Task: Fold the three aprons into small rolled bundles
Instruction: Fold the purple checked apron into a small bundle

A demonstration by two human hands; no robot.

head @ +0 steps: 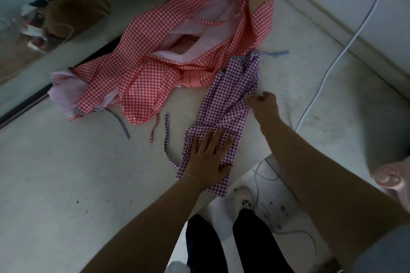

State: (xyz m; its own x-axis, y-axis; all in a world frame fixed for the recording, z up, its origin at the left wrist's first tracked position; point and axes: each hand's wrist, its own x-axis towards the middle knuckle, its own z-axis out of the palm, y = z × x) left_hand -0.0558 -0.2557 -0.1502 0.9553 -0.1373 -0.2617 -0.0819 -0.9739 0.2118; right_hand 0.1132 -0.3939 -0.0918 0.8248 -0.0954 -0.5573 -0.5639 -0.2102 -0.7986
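The purple apron (228, 99) lay unrolled; my left hand (208, 157) pressed it flat, my right hand (263, 104) pinched its edge. The red apron (155, 68) waited unfolded.

Small apron (226, 104) right of big apron (177, 51)

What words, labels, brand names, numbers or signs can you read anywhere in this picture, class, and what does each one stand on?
No text can be read.
Dark handwriting-like marks on the pink patch of the red checked apron: too blurred to read.
Purple checked apron, under the left hand and held at its edge by the right hand: no writing shows.
White table and white cable: no labels show.
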